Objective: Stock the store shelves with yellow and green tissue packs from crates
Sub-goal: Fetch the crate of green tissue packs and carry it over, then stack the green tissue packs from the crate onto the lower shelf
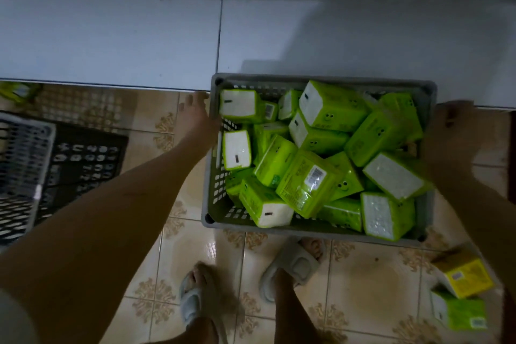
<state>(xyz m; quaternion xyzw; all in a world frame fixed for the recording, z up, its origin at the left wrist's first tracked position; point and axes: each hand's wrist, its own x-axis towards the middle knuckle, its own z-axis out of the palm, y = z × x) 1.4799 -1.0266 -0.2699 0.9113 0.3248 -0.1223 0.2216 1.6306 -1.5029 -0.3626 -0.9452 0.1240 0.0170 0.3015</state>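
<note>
A person is standing over a grey crate (208, 176) that is sitting on the tiled floor (363, 282), its far end against the base of a white shelf unit (111, 42). The left hand (195, 117) is reaching to the crate's left wall near the far corner, fingers stretched out fairly straight along the outside of the rim; whether it is actually gripping the wall is hard to tell, since the picture is blurred there. The right hand (452, 131) is lying at the crate's right edge, dark and smeared, so I cannot tell how far it is open or whether it has hold of the rim.

Between the two hands, green tissue packs (310, 184) are lying jumbled inside the crate, tilted every which way. Nearer the person than the right hand, a yellow tissue pack (466, 276) is lying on the floor, touching a loose green pack (458, 313) beside it. Out past the left forearm, dark crates (25, 148) are resting on the floor. Two feet in pale slippers (293, 265) are planted just short of the crate.
</note>
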